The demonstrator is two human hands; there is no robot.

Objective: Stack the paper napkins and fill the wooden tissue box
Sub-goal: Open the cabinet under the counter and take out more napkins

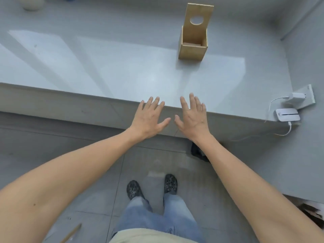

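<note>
A big pale grey bench (122, 71) fills the top half of the frame, shiny with patches of light, and its front edge runs across the middle. Below it is a grey tiled floor (87, 190). The wooden tissue box (192, 48) stands on the bench at the upper right, well away from the hands; its lid (199, 16) stands straight up with a round hole in it, and the box is open on top. Something lies low inside it, but it is too dark to tell what. Both hands are held flat, palms down, near the bench's front edge in the middle of the frame — the left hand (149, 118) and the right hand (192, 116) side by side, thumbs close. The fingers are spread wide and hold nothing. At the right edge a white charger (296, 97) sits in a wall plug, with a cable to a small white gadget (286, 114). At the bottom are blue jeans (154, 214) and dark shoes (134, 190). A pale round thing at the upper left is cut off — hard to make out.
</note>
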